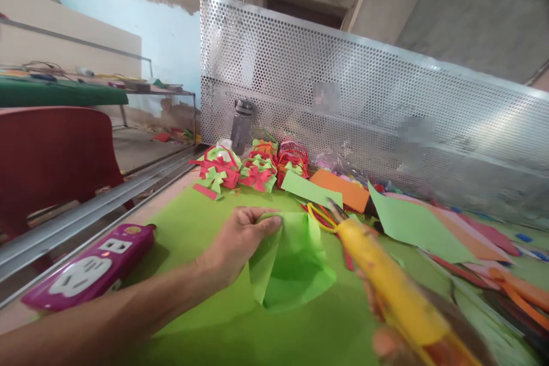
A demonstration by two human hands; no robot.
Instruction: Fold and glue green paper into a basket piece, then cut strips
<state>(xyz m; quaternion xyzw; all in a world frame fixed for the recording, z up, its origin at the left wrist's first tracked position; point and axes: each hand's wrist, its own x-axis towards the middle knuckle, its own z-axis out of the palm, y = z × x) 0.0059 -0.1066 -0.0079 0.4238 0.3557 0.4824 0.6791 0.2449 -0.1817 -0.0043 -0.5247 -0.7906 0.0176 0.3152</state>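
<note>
My left hand (238, 240) presses its fingers together on the top edge of a folded green paper sheet (291, 260) that lies on a larger green sheet (193, 229). My right hand (388, 340) shows only partly at the bottom right, blurred, gripping a yellow glue gun (386, 280) whose nozzle points toward the paper's upper right corner.
A purple power strip (92, 266) lies at the left table edge. Several red-and-green paper baskets (253, 168) and a grey bottle (241, 126) stand before a perforated metal panel (364, 97). Loose coloured sheets (412, 223) and strips cover the right side. A red chair (51, 154) stands left.
</note>
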